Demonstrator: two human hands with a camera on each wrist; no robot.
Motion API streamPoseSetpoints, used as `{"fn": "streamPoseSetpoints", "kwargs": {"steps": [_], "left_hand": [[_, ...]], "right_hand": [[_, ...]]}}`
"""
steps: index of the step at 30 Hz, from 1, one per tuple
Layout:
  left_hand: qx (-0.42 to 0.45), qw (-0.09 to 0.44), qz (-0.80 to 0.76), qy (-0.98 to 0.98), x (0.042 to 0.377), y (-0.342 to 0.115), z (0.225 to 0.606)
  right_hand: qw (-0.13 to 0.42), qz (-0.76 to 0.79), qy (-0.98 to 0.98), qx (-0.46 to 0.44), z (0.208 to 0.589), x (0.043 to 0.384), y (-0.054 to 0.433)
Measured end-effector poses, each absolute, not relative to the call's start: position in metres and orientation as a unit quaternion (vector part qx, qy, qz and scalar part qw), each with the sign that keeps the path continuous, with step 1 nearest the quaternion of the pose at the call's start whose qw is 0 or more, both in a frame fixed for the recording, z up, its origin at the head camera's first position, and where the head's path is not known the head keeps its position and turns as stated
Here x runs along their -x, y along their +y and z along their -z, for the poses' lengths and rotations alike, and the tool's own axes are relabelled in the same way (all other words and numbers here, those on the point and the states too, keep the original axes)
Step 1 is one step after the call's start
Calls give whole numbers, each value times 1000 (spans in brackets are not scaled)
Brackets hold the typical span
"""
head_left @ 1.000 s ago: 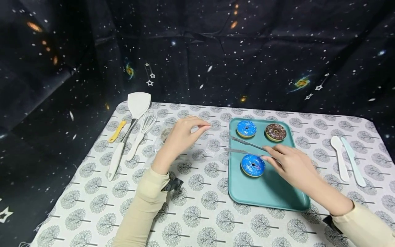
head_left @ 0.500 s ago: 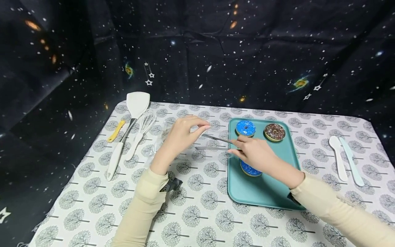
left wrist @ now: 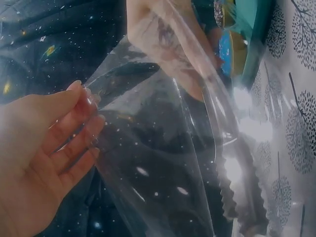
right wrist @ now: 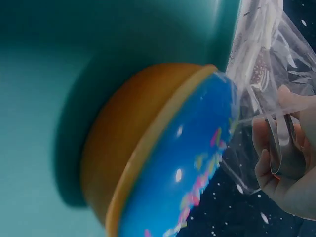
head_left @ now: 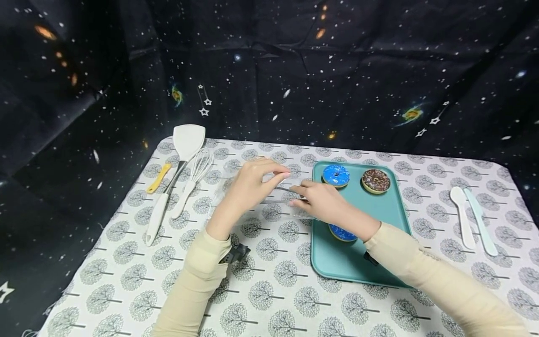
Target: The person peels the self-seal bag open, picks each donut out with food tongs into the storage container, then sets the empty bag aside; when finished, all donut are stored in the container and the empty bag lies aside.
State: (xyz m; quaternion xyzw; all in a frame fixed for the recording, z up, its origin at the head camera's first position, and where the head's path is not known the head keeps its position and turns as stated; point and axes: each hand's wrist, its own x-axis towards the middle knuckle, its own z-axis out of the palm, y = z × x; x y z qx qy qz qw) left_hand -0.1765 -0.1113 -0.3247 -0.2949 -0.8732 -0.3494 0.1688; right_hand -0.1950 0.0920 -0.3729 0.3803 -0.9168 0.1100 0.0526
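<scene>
My left hand [head_left: 252,182] pinches the edge of a clear plastic bag [left wrist: 148,148] between thumb and fingers, left of the tray. My right hand [head_left: 322,201] holds metal tongs [right wrist: 284,148], whose arms point left into the bag; their serrated edges show through the plastic in the left wrist view. A brown speckled thing [right wrist: 259,69] shows through the plastic in the right wrist view. On the teal tray [head_left: 362,262] lie a blue donut [head_left: 336,175] at the back, a chocolate donut [head_left: 376,181] beside it, and another blue donut [head_left: 342,232], partly hidden under my right arm.
At the left lie a white turner [head_left: 189,140], a whisk [head_left: 195,175] and a small yellow-handled tool [head_left: 159,178]. A white spoon [head_left: 462,215] and a pale blue knife [head_left: 481,222] lie right of the tray. Dark star-printed cloth [head_left: 269,70] hangs behind the table.
My right hand has moved left with the tongs, from over the tray to the bag, and the tong tips have gone into it. My left hand stays in place.
</scene>
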Motion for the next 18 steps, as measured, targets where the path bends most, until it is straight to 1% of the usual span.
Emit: {"fn": "streamPoseSetpoints", "kwargs": {"steps": [6,11,18], "left_hand": [[293,167,347,-875,176,-111,325],[298,166,349,-873,176,-110,327],[293,143,348,-879,174,-107,326]], "right_hand": [[39,-107,-923,-369,375,202,79],[40,-102,-919,-379,379,205,69],[32,-134,-922,-362,383,205,61]]}}
